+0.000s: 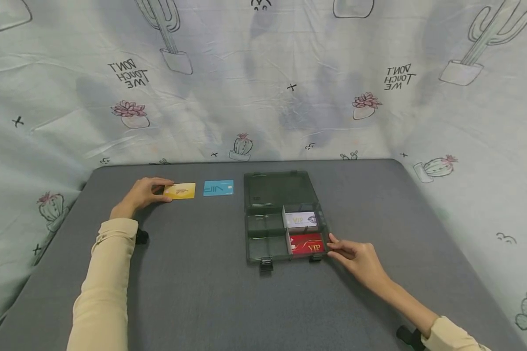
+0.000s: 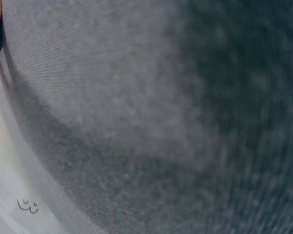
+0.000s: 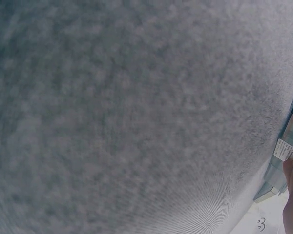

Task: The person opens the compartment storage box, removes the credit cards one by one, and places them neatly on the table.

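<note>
At the left of the table, my left hand (image 1: 141, 194) pinches the left end of a yellow card (image 1: 182, 191), fingers at its upper edge and thumb at the lower one. A blue card (image 1: 218, 188) lies just right of it. Against the right side of a dark green see-through plastic box (image 1: 267, 212) rest the fingertips of my right hand (image 1: 357, 258). The lid (image 1: 278, 189) is folded back. In the box's right compartments lie a white VIP card (image 1: 301, 220) and a red VIP card (image 1: 306, 243); no cards show in the left ones.
Two black latches (image 1: 266, 264) stick out from the box's front edge. Grey cloth covers the table (image 1: 202, 292). Behind it hangs a pale curtain (image 1: 263, 107) printed with cacti.
</note>
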`<state>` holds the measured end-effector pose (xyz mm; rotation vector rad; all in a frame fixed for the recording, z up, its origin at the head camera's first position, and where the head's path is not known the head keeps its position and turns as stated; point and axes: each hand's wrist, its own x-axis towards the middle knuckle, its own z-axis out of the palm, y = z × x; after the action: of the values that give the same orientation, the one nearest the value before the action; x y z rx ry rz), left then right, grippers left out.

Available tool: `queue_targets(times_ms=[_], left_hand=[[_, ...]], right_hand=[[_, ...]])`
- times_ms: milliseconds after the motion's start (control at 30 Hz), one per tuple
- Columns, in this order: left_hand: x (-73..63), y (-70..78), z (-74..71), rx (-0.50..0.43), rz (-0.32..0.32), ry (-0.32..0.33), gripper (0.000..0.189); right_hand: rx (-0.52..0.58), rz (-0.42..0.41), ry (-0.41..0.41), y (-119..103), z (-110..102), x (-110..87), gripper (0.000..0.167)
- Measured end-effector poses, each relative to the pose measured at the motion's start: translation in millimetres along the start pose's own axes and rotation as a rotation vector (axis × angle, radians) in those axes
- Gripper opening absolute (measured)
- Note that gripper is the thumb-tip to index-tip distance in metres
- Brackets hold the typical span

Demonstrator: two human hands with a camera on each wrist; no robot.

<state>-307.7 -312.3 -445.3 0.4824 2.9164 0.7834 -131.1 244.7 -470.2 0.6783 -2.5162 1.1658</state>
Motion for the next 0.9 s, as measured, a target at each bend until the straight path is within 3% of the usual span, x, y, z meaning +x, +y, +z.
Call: queue_targets(times_ms=[200, 367, 900], left_hand=[[1.0, 0.4, -4.4, -0.056, -0.058, -0.026, 0.067], [1.0, 0.9, -7.6, -0.100, -0.092, -0.047, 0.063], [2.2, 3.7, -8.0, -0.100, -0.166, -0.045, 0.058]], right_hand=[[0.009, -0.005, 0.006, 0.6, -0.7, -0.3, 0.020], [0.015, -0.006, 0.004, 0.9, -1.6, -0.2, 0.020], [0.012, -0.001, 0.001, 1.9, -0.5, -0.5, 0.020]])
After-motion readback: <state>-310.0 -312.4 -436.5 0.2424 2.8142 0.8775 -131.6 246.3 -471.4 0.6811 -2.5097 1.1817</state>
